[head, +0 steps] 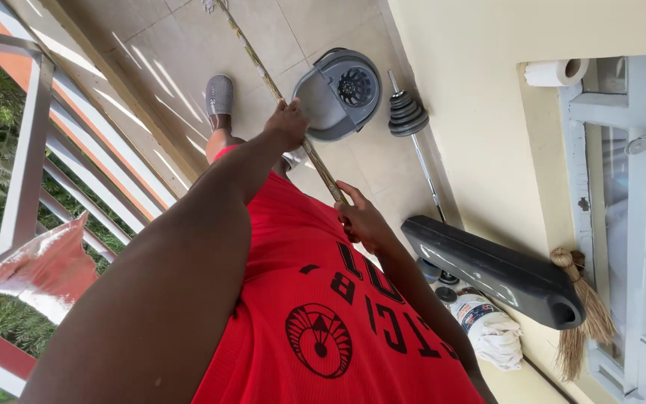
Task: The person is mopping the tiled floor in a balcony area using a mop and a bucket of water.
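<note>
On a tiled balcony by the grey mop bucket (pixel 338 93), your left hand (pixel 287 123) and right hand (pixel 360 221) clamp the mop handle (pixel 293 120), well apart; keep that spacing.

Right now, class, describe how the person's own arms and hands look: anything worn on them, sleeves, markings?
Both arms are bare from the shoulder down: the red top with black print is sleeveless. The left hand and right hand wear no gloves, and no rings, watch or bands show on hands or wrists. No markings are visible.
</note>
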